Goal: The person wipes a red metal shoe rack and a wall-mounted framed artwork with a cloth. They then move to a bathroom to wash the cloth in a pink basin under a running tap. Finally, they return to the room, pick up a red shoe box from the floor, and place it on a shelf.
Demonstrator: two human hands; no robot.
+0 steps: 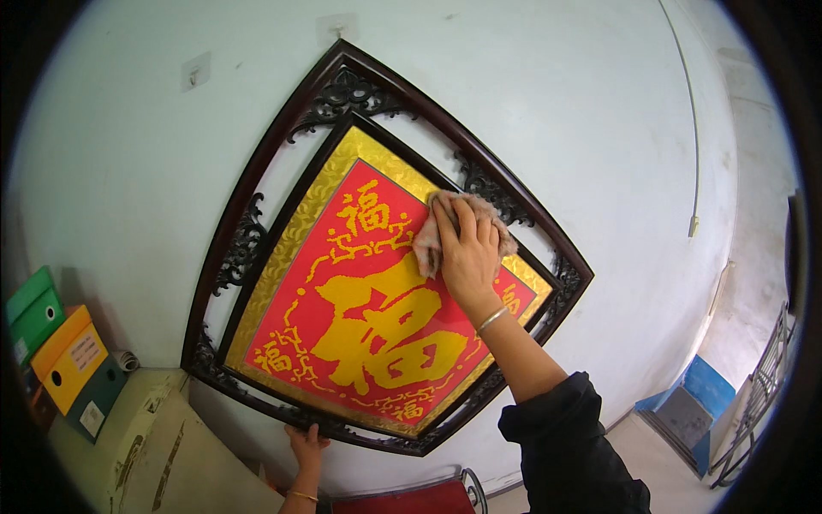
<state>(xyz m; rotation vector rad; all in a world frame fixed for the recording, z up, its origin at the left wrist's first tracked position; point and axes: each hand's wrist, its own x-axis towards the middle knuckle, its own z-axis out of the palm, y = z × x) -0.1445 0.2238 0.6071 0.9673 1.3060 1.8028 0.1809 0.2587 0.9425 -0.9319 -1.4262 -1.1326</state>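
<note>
A dark wooden frame [478, 132] with carved openwork corners stands tilted, corner up, against the pale wall. Inside it a red and gold panel [379, 334] bears large yellow Chinese characters, with smaller ones at its corners. My right hand [472, 257] presses a crumpled, brownish-pink cloth [429, 244] onto the panel's upper right edge, fingers spread over it. Down at the frame's lower edge, my left hand [307, 443] grips the wood from below; part of its grasp is hidden behind the frame.
Green and yellow file boxes [74, 360] and a rolled paper [126, 360] stand on a worn cabinet [192, 450] at left. A red seat [404, 501] lies below. Adhesive hooks [196, 72] and a hanging cord [693, 148] are on the wall. A metal rack [758, 398] is at right.
</note>
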